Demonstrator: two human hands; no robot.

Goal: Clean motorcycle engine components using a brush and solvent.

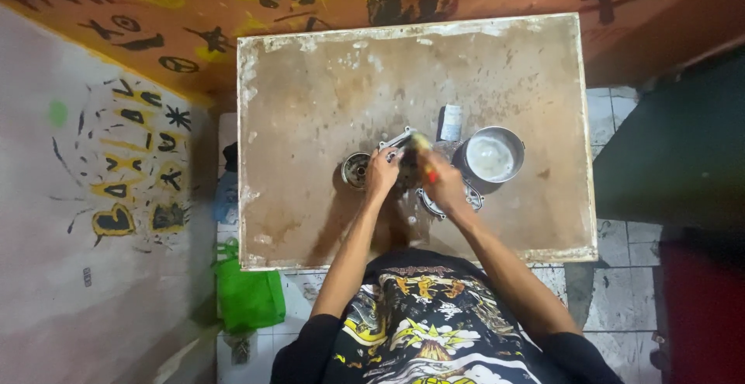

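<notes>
While a round metal cup (355,170) is sitting at the far left of the cluster, the left hand (380,173) is pressing a grey metal part (398,140) onto the worn table (310,104) — the part lying just beyond its knuckles, long axis slanting up-right. The right hand (444,182) is gripping a yellow-and-red tool (424,153), beside a steel pot (492,155).

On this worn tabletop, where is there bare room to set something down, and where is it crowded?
The table is bare across its far half and its whole left side, left of the round metal part. A strip right of the metal bowl is free too. It is crowded mid-table, around the left hand, right hand and small can.
</notes>
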